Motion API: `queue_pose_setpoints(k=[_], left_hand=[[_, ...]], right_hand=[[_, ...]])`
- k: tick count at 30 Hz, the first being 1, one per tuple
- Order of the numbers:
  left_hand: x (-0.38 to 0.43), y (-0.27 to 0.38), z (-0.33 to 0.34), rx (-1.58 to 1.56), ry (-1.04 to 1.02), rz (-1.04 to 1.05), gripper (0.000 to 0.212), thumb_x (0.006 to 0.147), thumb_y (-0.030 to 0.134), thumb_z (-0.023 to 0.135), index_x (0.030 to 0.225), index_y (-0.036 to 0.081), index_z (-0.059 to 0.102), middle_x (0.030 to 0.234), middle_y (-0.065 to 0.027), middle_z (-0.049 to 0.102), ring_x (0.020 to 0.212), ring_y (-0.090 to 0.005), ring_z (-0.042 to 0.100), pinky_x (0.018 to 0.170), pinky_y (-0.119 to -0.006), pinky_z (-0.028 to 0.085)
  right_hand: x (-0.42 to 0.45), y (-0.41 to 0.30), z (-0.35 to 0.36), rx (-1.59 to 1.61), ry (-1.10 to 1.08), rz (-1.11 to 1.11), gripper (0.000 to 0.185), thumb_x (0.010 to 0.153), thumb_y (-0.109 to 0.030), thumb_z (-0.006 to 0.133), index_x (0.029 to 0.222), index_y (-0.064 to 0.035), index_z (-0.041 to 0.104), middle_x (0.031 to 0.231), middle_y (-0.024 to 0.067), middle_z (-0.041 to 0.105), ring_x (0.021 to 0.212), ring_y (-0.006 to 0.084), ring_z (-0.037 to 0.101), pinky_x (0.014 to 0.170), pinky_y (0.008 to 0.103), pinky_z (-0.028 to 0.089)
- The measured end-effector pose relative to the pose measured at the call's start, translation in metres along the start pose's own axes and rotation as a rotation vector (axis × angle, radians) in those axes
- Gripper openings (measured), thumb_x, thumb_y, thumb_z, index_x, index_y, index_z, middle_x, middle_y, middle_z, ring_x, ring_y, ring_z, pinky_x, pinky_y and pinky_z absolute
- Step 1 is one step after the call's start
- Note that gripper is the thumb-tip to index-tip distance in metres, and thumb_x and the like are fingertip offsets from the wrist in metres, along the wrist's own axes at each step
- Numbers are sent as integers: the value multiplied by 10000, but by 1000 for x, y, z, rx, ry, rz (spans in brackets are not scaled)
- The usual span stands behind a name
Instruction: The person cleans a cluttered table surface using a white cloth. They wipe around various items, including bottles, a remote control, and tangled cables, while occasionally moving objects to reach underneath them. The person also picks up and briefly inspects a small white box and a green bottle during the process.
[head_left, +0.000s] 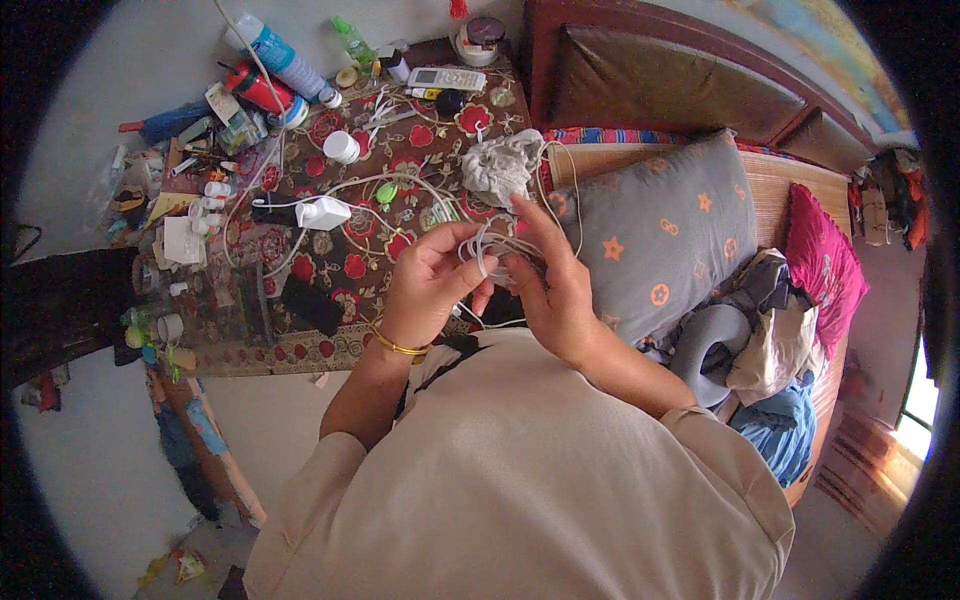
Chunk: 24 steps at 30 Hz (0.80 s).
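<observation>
A coiled white cable (491, 246) is held between my two hands, in front of my chest and over the near edge of the table. My left hand (435, 281) pinches the left side of the loops between thumb and fingers. On the right side, my right hand (551, 281) has its thumb against the coil and its index finger raised. Part of the coil is hidden by my fingers. A white charger block (324, 214) with a cable lies on the table to the left. Behind the coil sits a crumpled grey cloth (501, 166).
The table's floral cover (355, 264) bears a white jar (341, 147), a remote control (447, 79), a dark phone-like slab (312, 304) and several bottles along the wall. To the right, a bed holds a grey pillow (660, 232), a neck pillow (712, 349) and a magenta cushion (823, 262).
</observation>
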<state>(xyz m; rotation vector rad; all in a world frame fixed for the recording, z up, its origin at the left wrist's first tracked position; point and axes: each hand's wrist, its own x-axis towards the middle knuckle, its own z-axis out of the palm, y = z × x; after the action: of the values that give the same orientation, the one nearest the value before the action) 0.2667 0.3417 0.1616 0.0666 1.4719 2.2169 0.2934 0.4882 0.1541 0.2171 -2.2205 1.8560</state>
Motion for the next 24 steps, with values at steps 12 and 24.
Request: queue_pose_setpoints(k=[12,24], left_hand=[[3,-4,-11,-193,2,-24,258,835,44,544,1071,-57,520,856,-92,594,576,-95,557,486,-220,487],[1,3,-8,149,-146,-56,301,802,15,579,1074,-51,469,925,-95,570,697,-145,611,596,-232,519]], right_hand=[[8,10,-12,-317,-109,-417,379,683,-84,690,1042,-44,572,825,101,567,662,217,578,546,304,478],[13,10,-20,-202,-224,-383,244,713,18,628,949,-14,574,808,107,570,706,243,594,578,320,484]])
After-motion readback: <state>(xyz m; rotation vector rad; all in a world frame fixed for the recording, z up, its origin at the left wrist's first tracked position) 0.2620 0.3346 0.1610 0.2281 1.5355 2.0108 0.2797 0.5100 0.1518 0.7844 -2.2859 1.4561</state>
